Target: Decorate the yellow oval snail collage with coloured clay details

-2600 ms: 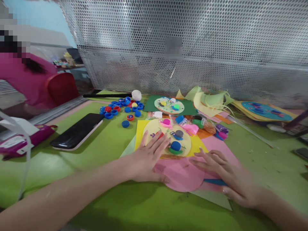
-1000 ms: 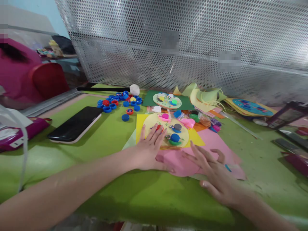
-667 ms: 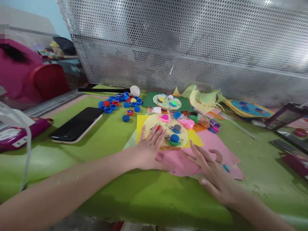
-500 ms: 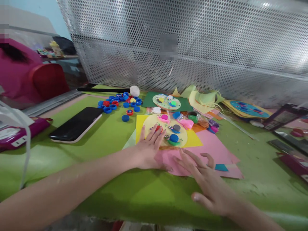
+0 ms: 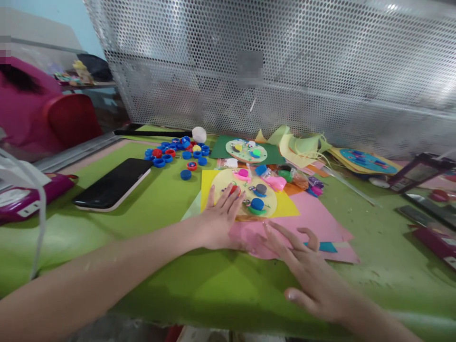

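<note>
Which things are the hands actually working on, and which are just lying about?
In hand: left hand flat on yellow craft disc; right hand, fingers spread, on pink paper.
Lying about: bottle caps, phone, green-backed disc, blue disc, clay packets.

Left hand (image 5: 219,223) hides yellow disc (image 5: 228,181) near edge; blue scrap (image 5: 327,247) partly behind right hand (image 5: 310,280); mesh patch (image 5: 250,68) blurred.

Both hands, left hand (image 5: 221,223) and right hand (image 5: 309,270), rest flat on pink paper (image 5: 313,218).
</note>
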`<state>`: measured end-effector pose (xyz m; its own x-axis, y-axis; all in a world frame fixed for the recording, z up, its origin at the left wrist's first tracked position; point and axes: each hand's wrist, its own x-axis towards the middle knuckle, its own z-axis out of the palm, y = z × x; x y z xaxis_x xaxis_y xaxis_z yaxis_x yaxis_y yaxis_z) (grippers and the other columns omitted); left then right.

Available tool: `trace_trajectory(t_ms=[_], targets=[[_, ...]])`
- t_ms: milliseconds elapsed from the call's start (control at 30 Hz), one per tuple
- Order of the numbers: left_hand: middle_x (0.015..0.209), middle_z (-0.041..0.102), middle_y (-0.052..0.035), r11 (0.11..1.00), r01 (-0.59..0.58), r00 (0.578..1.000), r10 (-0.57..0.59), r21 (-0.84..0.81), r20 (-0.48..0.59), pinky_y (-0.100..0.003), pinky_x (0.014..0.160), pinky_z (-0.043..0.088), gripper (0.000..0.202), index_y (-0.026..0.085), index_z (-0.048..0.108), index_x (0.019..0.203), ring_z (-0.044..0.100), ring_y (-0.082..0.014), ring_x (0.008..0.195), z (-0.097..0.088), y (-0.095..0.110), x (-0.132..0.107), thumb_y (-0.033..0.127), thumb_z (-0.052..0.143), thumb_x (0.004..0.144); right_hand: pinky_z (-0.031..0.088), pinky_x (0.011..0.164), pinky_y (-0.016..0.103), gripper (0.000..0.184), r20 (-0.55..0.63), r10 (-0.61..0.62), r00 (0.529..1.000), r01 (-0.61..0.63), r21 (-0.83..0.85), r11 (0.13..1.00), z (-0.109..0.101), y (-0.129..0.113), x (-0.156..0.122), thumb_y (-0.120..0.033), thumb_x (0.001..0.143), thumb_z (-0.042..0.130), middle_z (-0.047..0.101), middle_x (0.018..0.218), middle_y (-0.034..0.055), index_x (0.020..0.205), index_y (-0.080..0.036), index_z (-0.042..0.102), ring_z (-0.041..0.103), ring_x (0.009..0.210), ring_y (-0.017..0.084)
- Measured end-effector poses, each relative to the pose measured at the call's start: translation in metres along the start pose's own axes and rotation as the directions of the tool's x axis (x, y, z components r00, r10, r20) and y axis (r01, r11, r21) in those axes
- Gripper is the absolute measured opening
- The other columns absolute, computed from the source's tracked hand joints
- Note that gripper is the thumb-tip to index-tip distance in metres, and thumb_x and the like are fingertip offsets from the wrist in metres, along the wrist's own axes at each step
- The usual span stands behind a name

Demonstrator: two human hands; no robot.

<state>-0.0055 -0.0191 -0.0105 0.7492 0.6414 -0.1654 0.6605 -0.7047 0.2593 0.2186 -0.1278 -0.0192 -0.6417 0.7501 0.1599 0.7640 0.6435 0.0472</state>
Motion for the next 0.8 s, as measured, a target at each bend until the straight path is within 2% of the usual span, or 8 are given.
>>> trace_trajectory(t_ms=[100,233,367,467,600,733,800], targets=[[0.144,-0.016,-0.0111,1.000,0.011,1.000,-0.011,-0.006,0.022,-0.055,0.096,-0.024,0.116,0.010,-0.010,0.139,-0.021,-0.0317,0.130,-0.0010,0.0012,-0.0001,0.087,0.025,0.060,0.024,0.087,0.053,0.071,-0.043,0.039,0.998,-0.041,-0.040,0.998,-0.0016,-0.0017,0.0011,-0.056,0.089,0.012,0.033,0.139,0.0187,0.140,-0.011,-0.010,0.027,0.126,0.034],[0.144,-0.017,-0.0120,1.000,0.018,1.000,-0.018,0.023,0.000,-0.053,0.096,-0.025,0.115,0.007,-0.007,0.139,-0.021,-0.0327,0.130,0.0000,0.0016,0.0002,0.085,0.027,0.062,0.022,0.088,0.053,0.078,-0.005,-0.009,1.000,0.009,-0.027,1.000,-0.0004,-0.0031,0.0011,-0.062,0.085,0.013,0.037,0.136,0.0182,0.141,-0.010,-0.005,0.025,0.127,0.034],[0.145,-0.015,-0.0105,1.000,0.020,1.000,-0.020,-0.004,0.002,-0.055,0.097,-0.023,0.117,0.010,-0.010,0.139,-0.021,-0.0332,0.130,-0.0004,0.0018,0.0000,0.087,0.026,0.059,0.020,0.089,0.055,0.075,-0.028,0.051,0.998,-0.053,-0.058,0.997,0.0016,-0.0009,-0.0006,-0.058,0.087,0.014,0.045,0.130,0.0184,0.140,-0.008,-0.007,0.025,0.127,0.035],[0.144,-0.015,-0.0112,1.000,0.027,1.000,-0.027,0.003,-0.006,-0.054,0.096,-0.024,0.118,0.008,-0.009,0.139,-0.020,-0.0328,0.130,-0.0011,0.0026,-0.0002,0.087,0.026,0.058,0.020,0.088,0.054,0.078,-0.030,0.017,0.999,-0.018,-0.048,0.999,-0.0010,0.0014,-0.0006,-0.061,0.086,0.013,0.050,0.125,0.0186,0.140,-0.008,-0.004,0.025,0.126,0.035],[0.144,-0.015,-0.0118,1.000,0.029,1.000,-0.029,0.009,0.008,-0.056,0.096,-0.023,0.117,0.009,-0.008,0.139,-0.019,-0.0344,0.130,-0.0013,0.0036,-0.0001,0.087,0.025,0.059,0.021,0.087,0.051,0.067,-0.101,0.068,0.993,-0.075,-0.073,0.995,-0.0069,0.0004,0.0025,-0.055,0.089,0.011,0.039,0.135,0.0162,0.142,-0.014,0.004,0.025,0.127,0.034],[0.145,-0.012,-0.0132,0.999,0.027,1.000,-0.027,0.017,-0.010,-0.055,0.097,-0.022,0.117,0.007,-0.006,0.140,-0.017,-0.0343,0.131,-0.0005,0.0031,-0.0001,0.086,0.026,0.060,0.023,0.088,0.051,0.078,-0.010,-0.045,0.999,0.044,-0.049,0.998,-0.0039,-0.0058,0.0041,-0.061,0.086,0.014,0.048,0.128,0.0182,0.141,-0.007,0.001,0.023,0.128,0.034],[0.145,-0.010,-0.0126,1.000,0.019,1.000,-0.019,0.014,-0.021,-0.055,0.098,-0.021,0.115,0.008,-0.006,0.140,-0.017,-0.0334,0.131,0.0000,0.0023,-0.0002,0.086,0.025,0.061,0.023,0.088,0.051,0.080,-0.009,-0.044,0.999,0.043,-0.079,0.996,-0.0003,-0.0038,0.0016,-0.061,0.086,0.016,0.050,0.125,0.0190,0.140,-0.005,-0.002,0.025,0.127,0.034]])
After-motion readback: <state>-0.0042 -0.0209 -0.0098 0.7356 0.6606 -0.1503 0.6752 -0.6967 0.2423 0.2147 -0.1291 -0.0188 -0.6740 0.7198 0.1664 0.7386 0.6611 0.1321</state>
